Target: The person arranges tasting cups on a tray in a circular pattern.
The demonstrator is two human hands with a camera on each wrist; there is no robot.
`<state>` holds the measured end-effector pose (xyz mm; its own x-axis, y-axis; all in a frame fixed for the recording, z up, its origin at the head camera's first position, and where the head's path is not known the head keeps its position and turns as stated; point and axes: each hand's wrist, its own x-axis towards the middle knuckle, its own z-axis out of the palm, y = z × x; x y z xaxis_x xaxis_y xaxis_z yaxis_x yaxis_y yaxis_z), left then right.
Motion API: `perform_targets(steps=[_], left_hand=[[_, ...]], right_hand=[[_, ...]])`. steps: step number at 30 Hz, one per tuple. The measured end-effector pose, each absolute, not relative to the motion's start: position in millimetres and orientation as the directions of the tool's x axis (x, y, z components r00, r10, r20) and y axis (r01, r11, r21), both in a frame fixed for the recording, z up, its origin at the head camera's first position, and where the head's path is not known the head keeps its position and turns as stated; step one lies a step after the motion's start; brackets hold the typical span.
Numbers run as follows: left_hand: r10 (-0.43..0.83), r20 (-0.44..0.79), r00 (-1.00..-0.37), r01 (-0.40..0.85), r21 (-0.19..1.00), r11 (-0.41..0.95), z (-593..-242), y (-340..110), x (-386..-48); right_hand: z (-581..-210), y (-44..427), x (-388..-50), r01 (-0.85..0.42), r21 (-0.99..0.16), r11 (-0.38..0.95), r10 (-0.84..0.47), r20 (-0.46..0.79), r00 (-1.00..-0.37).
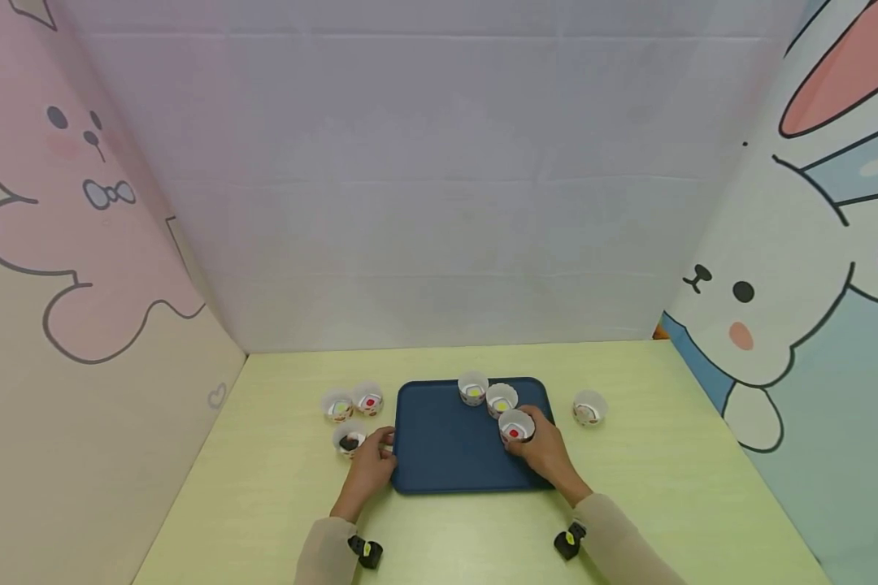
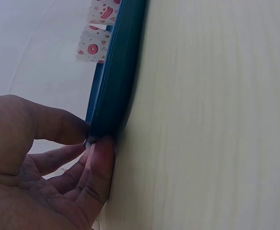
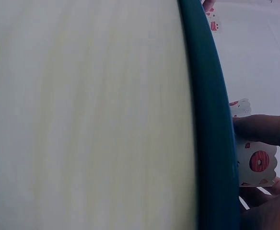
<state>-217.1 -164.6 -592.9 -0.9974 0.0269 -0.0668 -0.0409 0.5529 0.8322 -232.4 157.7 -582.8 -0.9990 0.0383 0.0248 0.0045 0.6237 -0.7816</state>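
A dark blue tray [image 1: 446, 455] lies on the table. At its left edge my left hand [image 1: 371, 465] pinches the rim between thumb and fingers, as the left wrist view also shows. Over the tray's right side my right hand [image 1: 547, 451] grips a small white paper baking cup [image 1: 516, 424] with something red inside, thumb and fingers on opposite sides. The cup's donut-print wall [image 3: 257, 165] shows in the right wrist view. Beyond it on the tray are two cups with yellow contents, one nearer [image 1: 502, 399] and one farther [image 1: 472, 388].
Left of the tray stand three more cups: one with a red piece [image 1: 369, 399], one with yellowish contents [image 1: 337, 405], and one with something dark [image 1: 349, 439] close to my left hand. Another cup [image 1: 589, 408] stands on the table [image 1: 651, 455] to the right. Walls enclose the table.
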Motion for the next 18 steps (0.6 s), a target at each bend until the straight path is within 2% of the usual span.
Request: perform_targets(steps=[18], left_hand=[[0.016, -0.046, -0.999, -0.029, 0.825, 0.564, -593, -164, -217]], right_hand=[[-572, 165, -222, -0.065, -0.847, 0.527, -0.008, 0.072, -0.997]])
